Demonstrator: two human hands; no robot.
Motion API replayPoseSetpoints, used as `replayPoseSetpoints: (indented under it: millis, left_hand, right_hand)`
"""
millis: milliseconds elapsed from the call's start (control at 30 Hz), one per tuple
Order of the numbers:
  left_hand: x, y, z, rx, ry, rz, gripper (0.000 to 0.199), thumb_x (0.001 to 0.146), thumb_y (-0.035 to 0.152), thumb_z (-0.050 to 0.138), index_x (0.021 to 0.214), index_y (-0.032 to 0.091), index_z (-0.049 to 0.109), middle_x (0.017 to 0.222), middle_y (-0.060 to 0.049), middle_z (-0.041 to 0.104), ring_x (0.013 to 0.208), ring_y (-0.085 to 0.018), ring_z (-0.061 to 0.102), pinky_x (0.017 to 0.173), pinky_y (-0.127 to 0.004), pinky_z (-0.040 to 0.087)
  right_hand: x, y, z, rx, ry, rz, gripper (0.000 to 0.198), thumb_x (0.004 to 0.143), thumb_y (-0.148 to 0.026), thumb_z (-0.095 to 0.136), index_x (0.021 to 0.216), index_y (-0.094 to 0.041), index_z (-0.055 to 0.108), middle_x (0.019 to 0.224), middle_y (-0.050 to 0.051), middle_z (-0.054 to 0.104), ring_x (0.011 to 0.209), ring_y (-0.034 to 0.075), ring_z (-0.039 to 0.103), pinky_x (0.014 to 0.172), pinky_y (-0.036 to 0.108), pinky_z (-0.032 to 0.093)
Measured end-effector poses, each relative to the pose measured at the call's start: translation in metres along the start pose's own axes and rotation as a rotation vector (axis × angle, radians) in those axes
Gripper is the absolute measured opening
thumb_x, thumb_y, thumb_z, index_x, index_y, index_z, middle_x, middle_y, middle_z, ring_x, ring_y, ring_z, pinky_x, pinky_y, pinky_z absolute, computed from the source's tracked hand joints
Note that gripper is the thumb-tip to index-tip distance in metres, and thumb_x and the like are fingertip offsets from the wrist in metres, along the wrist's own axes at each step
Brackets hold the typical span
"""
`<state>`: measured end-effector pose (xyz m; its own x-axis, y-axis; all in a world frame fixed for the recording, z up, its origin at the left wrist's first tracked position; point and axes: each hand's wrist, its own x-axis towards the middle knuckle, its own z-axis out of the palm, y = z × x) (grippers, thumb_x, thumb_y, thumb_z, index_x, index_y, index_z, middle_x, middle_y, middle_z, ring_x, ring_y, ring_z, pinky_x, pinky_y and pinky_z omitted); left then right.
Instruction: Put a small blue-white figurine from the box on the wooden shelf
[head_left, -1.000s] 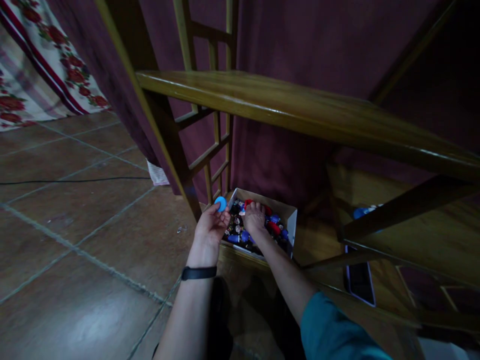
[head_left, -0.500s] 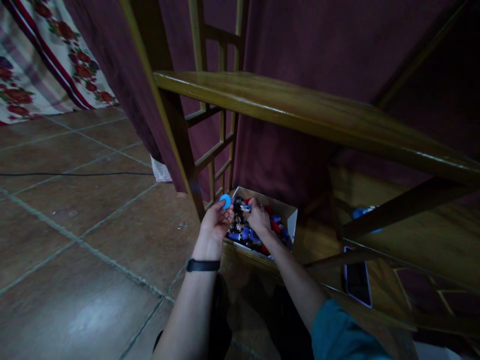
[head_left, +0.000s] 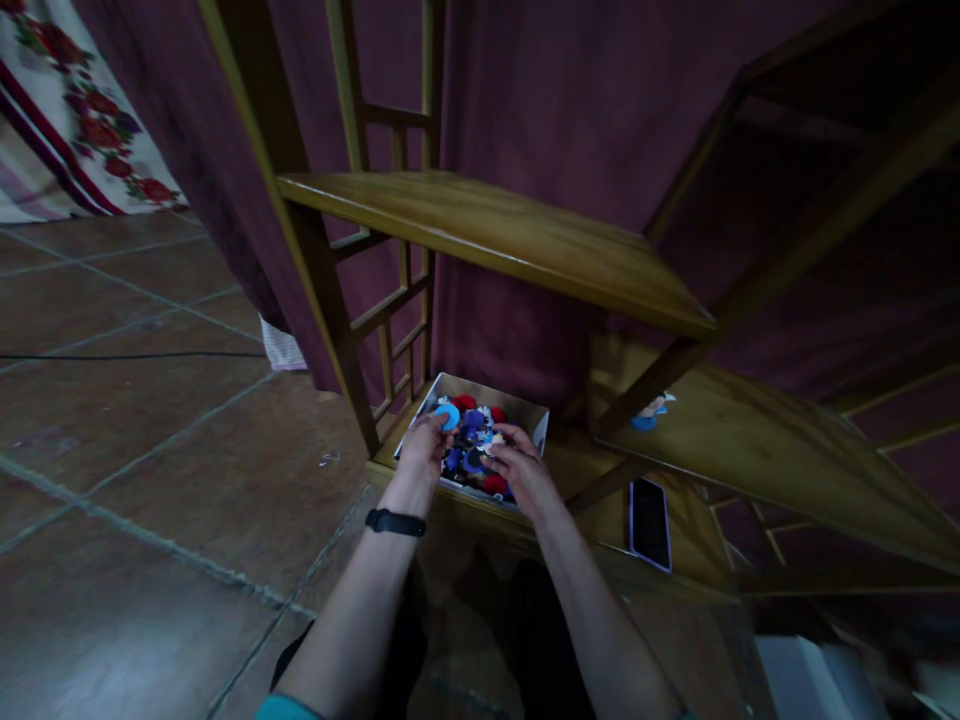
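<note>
One wide purple cloth curtain hangs behind your work, and brown tiled floor with pale joints spreads off to your left. Next in size comes the yellow-brown wooden shelf unit, with its open lattice side at the left end. On its lowest board, at the left end and by the front edge, sits an open cardboard box with pale outer walls. It's filled with a jumble of small figures in dark blue, purple, red and black, too small to tell apart one by one.

Both your hands are over that box. Your left hand is at the box's left side, its grip pinching a flat, round, light-blue disc between thumb and fingers. Your right hand reaches in from the box's front right, its thumb and fingertips pinching a small white-and-blue figure above the others, just beside the disc but apart from it.

Farther right on the lowest board, near the front edge, lies a dark rectangular device with a pale purple rim. A black band circles your left wrist.
</note>
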<state>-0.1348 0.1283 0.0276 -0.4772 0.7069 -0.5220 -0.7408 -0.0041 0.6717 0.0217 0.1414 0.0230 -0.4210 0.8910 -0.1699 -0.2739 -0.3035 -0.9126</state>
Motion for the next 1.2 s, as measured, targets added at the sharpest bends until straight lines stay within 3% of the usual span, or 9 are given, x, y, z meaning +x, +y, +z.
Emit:
replayPoseSetpoints:
  millis: [167, 300, 400, 500, 667, 867, 1200]
  left_hand:
    - [-0.019, -0.028, 0.003, 0.176, -0.145, 0.064, 0.014, 0.062, 0.005, 0.066, 0.074, 0.012, 0.064, 0.056, -0.001, 0.061, 0.042, -0.007, 0.052, 0.038, -0.014, 0.033]
    - [-0.033, -0.034, -0.001, 0.254, -0.208, 0.110, 0.012, 0.059, 0.007, 0.070, 0.069, 0.012, 0.066, 0.054, -0.001, 0.061, 0.042, -0.006, 0.051, 0.040, -0.014, 0.034]
    - [-0.044, -0.033, -0.006, 0.305, -0.223, 0.130, 0.008, 0.062, 0.008, 0.068, 0.069, 0.011, 0.066, 0.059, -0.004, 0.064, 0.047, -0.009, 0.054, 0.043, -0.016, 0.038]
    - [-0.058, -0.034, -0.014, 0.324, -0.258, 0.110, 0.010, 0.066, 0.007, 0.066, 0.075, 0.011, 0.066, 0.069, -0.008, 0.066, 0.056, -0.012, 0.059, 0.049, -0.019, 0.045]
    - [-0.082, -0.051, -0.035, 0.228, -0.209, 0.068, 0.014, 0.063, 0.005, 0.069, 0.073, 0.011, 0.061, 0.069, -0.006, 0.065, 0.062, -0.015, 0.062, 0.060, -0.027, 0.052]
    - [-0.099, -0.079, -0.045, 0.294, -0.239, 0.080, 0.010, 0.066, 0.008, 0.067, 0.073, 0.010, 0.061, 0.065, -0.004, 0.064, 0.058, -0.012, 0.060, 0.056, -0.023, 0.051]
    - [-0.112, -0.098, -0.056, 0.209, -0.250, -0.075, 0.006, 0.067, 0.009, 0.069, 0.070, 0.008, 0.063, 0.062, -0.005, 0.064, 0.053, -0.009, 0.059, 0.059, -0.023, 0.052]
  right_hand:
    - [-0.004, 0.002, -0.011, -0.046, -0.057, -0.021, 0.040, 0.063, -0.028, 0.064, 0.102, -0.027, 0.058, 0.095, 0.000, 0.058, 0.081, 0.015, 0.056, 0.063, 0.028, 0.053]
    - [-0.010, 0.007, -0.020, -0.121, 0.037, -0.070, 0.038, 0.061, -0.030, 0.067, 0.098, -0.023, 0.058, 0.083, -0.001, 0.060, 0.070, 0.012, 0.055, 0.053, 0.020, 0.046]
    - [-0.022, 0.006, -0.026, -0.074, 0.038, -0.042, 0.031, 0.063, -0.033, 0.067, 0.091, -0.021, 0.059, 0.082, 0.000, 0.060, 0.070, 0.013, 0.056, 0.055, 0.022, 0.048]
    - [-0.039, 0.005, -0.032, -0.021, -0.002, -0.022, 0.033, 0.065, -0.035, 0.067, 0.094, -0.023, 0.059, 0.095, 0.001, 0.059, 0.077, 0.015, 0.058, 0.063, 0.029, 0.053]
    - [-0.064, 0.016, -0.042, -0.114, 0.049, -0.124, 0.038, 0.065, -0.037, 0.067, 0.099, -0.024, 0.058, 0.101, 0.001, 0.059, 0.079, 0.015, 0.059, 0.063, 0.029, 0.054]
    - [-0.082, 0.031, -0.047, -0.183, 0.113, -0.202, 0.036, 0.066, -0.040, 0.065, 0.096, -0.022, 0.057, 0.091, 0.001, 0.061, 0.067, 0.014, 0.060, 0.053, 0.026, 0.053]
    - [-0.082, 0.049, -0.055, -0.373, 0.130, -0.220, 0.032, 0.067, -0.036, 0.060, 0.096, -0.022, 0.059, 0.079, -0.001, 0.062, 0.070, 0.015, 0.060, 0.057, 0.026, 0.053]
